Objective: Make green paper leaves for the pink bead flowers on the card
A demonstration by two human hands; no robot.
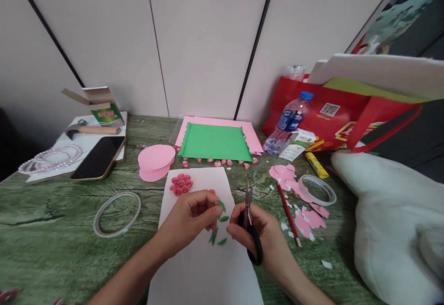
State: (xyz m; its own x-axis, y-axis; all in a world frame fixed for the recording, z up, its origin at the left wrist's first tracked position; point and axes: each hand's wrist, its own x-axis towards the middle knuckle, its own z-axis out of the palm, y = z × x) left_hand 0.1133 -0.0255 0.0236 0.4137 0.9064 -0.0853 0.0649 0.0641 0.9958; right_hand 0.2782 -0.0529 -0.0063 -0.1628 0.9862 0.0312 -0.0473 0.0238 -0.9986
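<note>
Green wood-grain table (52,217) – we list directly upon it: white sheet (208,277), pink ovals (156,157), tape ring (96,221), red pencil (287,212), bottle (288,122).

The left hand (192,212) and right hand (268,233) are bare, with slim fingers (205,197) and narrow wrists (165,245); the left forearm (133,268) and right forearm (294,272) are bare too, smooth and slender.

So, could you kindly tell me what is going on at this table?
The person's left hand pinches a small green leaf shape above a white sheet, while the right hand holds scissors, blades pointing away from the person. More green pieces lie on the sheet by the hands, and a cluster of pink rolled flowers sits near its far left corner.
</note>
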